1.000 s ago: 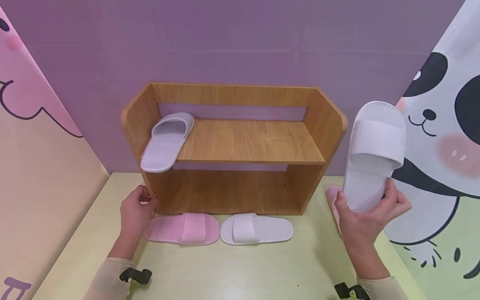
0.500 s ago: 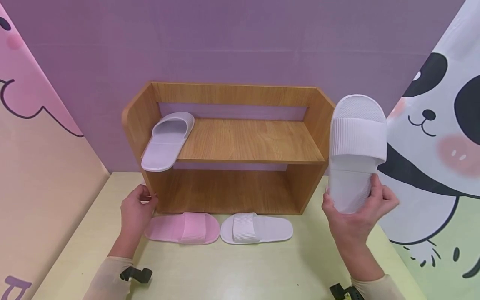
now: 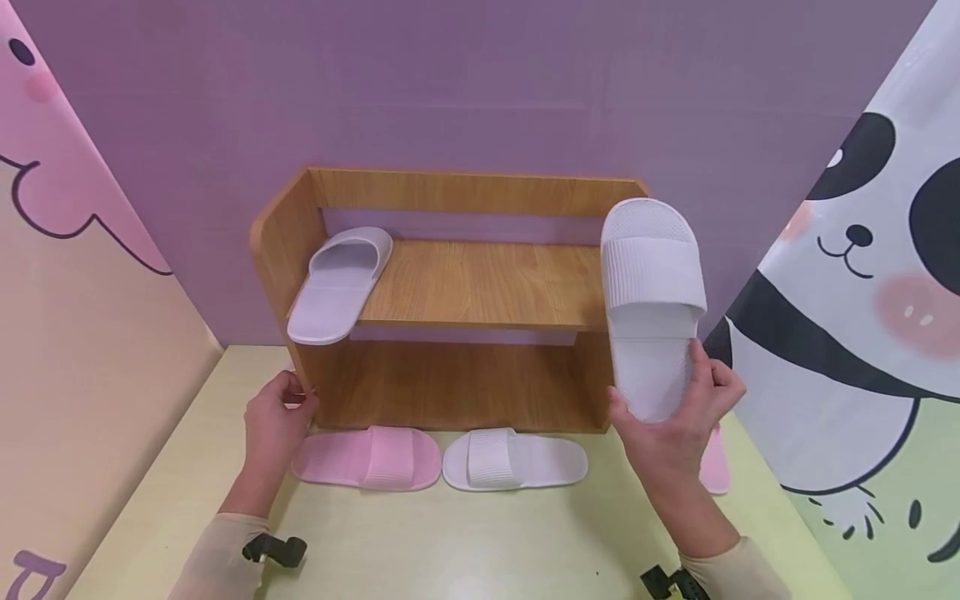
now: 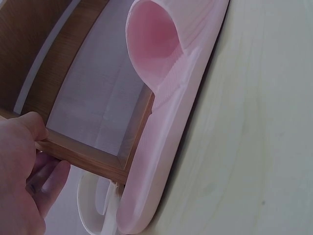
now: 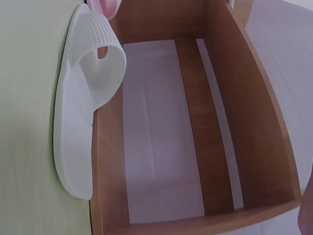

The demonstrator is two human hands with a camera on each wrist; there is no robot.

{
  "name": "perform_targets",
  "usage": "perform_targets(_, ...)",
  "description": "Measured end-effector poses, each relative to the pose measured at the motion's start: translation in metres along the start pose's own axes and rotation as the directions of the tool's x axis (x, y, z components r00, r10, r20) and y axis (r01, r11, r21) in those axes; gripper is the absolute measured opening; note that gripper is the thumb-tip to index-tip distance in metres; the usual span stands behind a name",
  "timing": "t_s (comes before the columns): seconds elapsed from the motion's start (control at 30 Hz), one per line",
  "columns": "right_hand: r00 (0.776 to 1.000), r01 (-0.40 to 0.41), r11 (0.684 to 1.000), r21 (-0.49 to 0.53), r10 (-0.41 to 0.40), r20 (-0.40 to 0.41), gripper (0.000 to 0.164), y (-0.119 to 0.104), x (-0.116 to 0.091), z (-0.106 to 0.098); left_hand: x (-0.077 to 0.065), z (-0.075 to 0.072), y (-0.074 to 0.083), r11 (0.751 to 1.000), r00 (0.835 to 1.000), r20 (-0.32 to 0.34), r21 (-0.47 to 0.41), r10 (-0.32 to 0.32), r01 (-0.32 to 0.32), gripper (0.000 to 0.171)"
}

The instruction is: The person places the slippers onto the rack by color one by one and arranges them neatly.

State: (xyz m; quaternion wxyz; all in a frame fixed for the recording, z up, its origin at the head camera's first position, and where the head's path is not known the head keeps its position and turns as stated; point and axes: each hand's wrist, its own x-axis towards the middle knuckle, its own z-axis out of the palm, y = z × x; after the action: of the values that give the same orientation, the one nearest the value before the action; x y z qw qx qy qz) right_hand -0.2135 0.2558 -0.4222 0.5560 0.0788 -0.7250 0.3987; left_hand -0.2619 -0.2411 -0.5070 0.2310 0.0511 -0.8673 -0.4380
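Observation:
My right hand (image 3: 675, 425) grips the heel of a white slide slipper (image 3: 652, 271), held up with its toe pointing upward, in front of the right side of a wooden shoe rack (image 3: 480, 312). With thumb and fingers my left hand (image 3: 276, 417) pinches the front edge of the rack's left side panel; the left wrist view shows this grip closely. Another white slipper (image 3: 341, 286) lies at the left end of the upper shelf, heel toward me. Before the rack, a pink slipper (image 3: 367, 458) and a white slipper (image 3: 513, 459) lie toe to toe on the table.
Beyond my right forearm, a pink slipper (image 3: 715, 463) shows only in part. The rack stands on a pale table (image 3: 465, 542) before a purple wall (image 3: 480, 83). A panda-printed panel (image 3: 885, 292) borders the right side, a pink-and-beige one (image 3: 90, 333) the left.
My right hand has carried the white slipper leftward, from beside the rack to in front of its right side panel. My left hand keeps its place on the rack.

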Motion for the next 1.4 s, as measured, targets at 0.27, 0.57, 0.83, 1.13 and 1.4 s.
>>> perform_targets(0.27, 0.990, 0.021, 1.000, 0.005, -0.021, 0.138, 0.105, 0.007, -0.005, 0.009, 0.001, 0.002, -0.001, 1.000, 1.000, 0.004, -0.002, -0.001, 0.001, 0.006)
perform_targets(0.57, 0.967, 0.034, 0.999, 0.029, -0.040, 0.252, 0.104, -0.009, 0.001, 0.025, 0.000, 0.001, 0.000, 1.000, 1.000, 0.021, 0.005, -0.010, 0.010, 0.007)
perform_targets(0.83, 0.948, 0.038, 0.998, 0.047, -0.051, 0.313, 0.097, -0.027, 0.004, 0.045, 0.000, 0.002, 0.001, 1.000, 1.000, 0.007, 0.017, -0.009, 0.009, 0.008)
perform_targets(1.13, 0.920, 0.000, 0.999, 0.040, -0.016, 0.391, 0.095, -0.045, 0.008, 0.065, -0.002, 0.002, 0.001, 1.000, 1.000, 0.001, 0.010, -0.002, 0.002, 0.007)
perform_targets(1.4, 0.907, -0.034, 0.997, 0.076, -0.002, 0.422, 0.091, -0.065, 0.011, 0.085, 0.000, 0.003, -0.001, 1.000, 1.000, 0.007, 0.015, -0.008, 0.008, 0.008)
